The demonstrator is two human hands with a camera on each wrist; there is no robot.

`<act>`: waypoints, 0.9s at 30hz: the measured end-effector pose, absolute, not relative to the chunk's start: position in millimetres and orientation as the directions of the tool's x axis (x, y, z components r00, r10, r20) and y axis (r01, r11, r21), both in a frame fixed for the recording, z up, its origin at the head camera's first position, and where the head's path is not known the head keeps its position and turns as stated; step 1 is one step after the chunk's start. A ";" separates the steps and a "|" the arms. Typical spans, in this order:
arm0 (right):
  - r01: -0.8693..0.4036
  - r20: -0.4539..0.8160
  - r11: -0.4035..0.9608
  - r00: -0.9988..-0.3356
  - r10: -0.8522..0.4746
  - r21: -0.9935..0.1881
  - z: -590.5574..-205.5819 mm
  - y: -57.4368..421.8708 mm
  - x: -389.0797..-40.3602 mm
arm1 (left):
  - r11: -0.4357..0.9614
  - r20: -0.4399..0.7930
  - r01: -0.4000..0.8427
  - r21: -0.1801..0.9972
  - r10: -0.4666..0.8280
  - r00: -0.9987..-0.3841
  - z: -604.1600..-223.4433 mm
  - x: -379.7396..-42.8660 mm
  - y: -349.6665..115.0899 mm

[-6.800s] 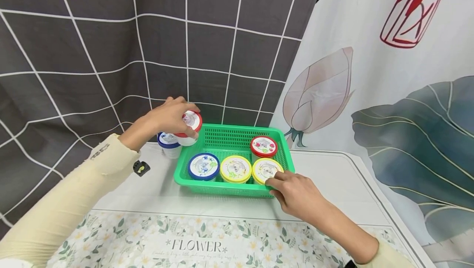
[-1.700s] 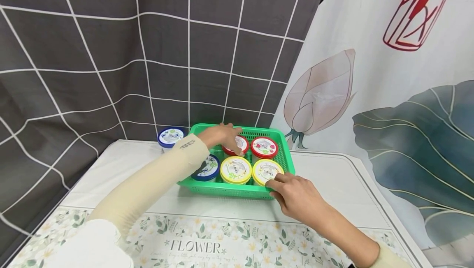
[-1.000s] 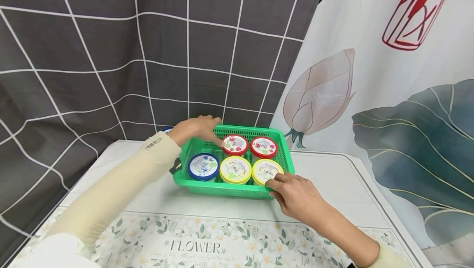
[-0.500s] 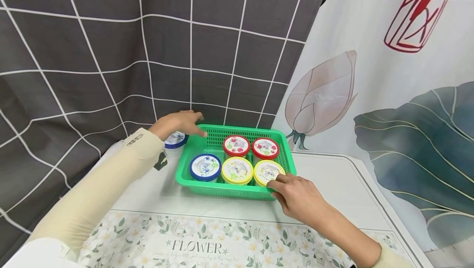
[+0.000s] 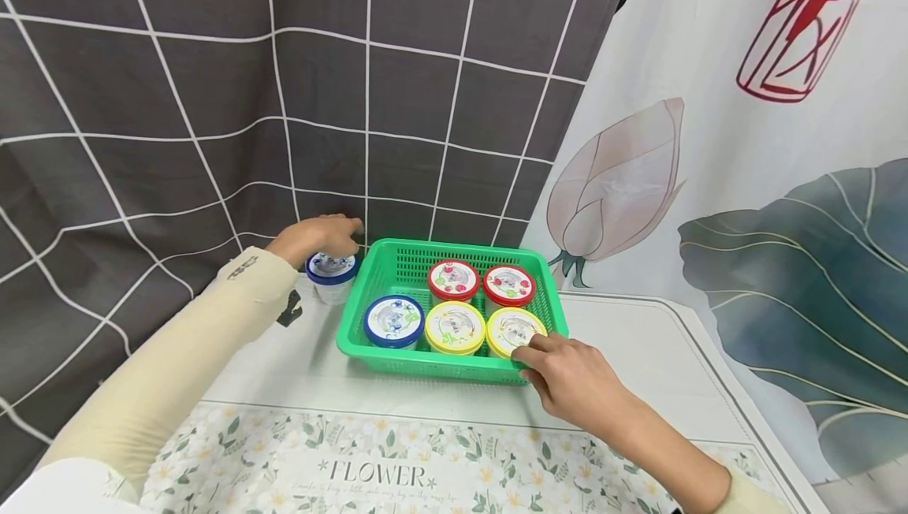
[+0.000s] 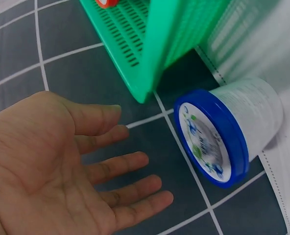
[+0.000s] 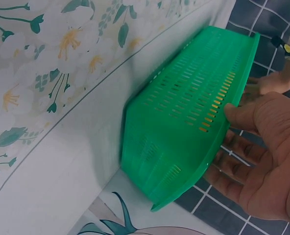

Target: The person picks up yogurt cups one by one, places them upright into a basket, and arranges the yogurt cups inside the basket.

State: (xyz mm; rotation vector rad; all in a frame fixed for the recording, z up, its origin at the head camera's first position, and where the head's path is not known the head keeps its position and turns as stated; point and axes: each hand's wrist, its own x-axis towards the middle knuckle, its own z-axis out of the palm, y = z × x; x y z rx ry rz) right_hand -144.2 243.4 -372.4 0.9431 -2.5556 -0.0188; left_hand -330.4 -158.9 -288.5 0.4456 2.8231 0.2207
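Observation:
My left hand [image 5: 319, 236] is over a clear tub with a blue lid [image 5: 332, 287] that stands left of the green basket [image 5: 440, 366]. In the left wrist view that hand has its fingers extended and apart, with a gap to the blue lid [image 6: 208, 142]. My right hand [image 5: 576, 378] grips the basket's front rim near the right corner; in the right wrist view its thumb lies on the outer wall [image 7: 179, 107] and the fingers reach over the rim. Inside are two red-lidded tubs [image 5: 454, 280] behind, and two yellow-lidded tubs [image 5: 455, 328] and one blue-lidded tub [image 5: 393, 320] in front.
The basket stands on a white table [image 5: 624, 333] with a floral cloth [image 5: 383, 459] along the front. A dark checked curtain [image 5: 411, 104] hangs right behind. Inside the basket, the back left corner holds no tub.
The red-lidded tub that my left hand held is now in the basket's back row. The left hand released it and moved left over the blue-lidded tub outside. My right hand stayed on the rim.

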 end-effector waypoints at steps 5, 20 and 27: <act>-0.621 0.373 0.769 -0.685 -0.625 0.150 -373.0 244.2 -144.2 | 0.946 -0.265 0.269 0.183 0.311 -0.913 -293.1 -331.3 -164.5; -0.623 0.369 0.768 -0.686 -0.627 0.147 -372.4 244.8 -145.2 | 0.963 -0.310 0.218 0.160 0.259 -0.915 -309.4 -331.4 -176.0; -0.625 0.360 0.768 -0.690 -0.628 0.141 -371.2 244.4 -145.3 | 0.964 -0.337 0.196 0.177 0.247 -0.909 -317.2 -335.8 -177.9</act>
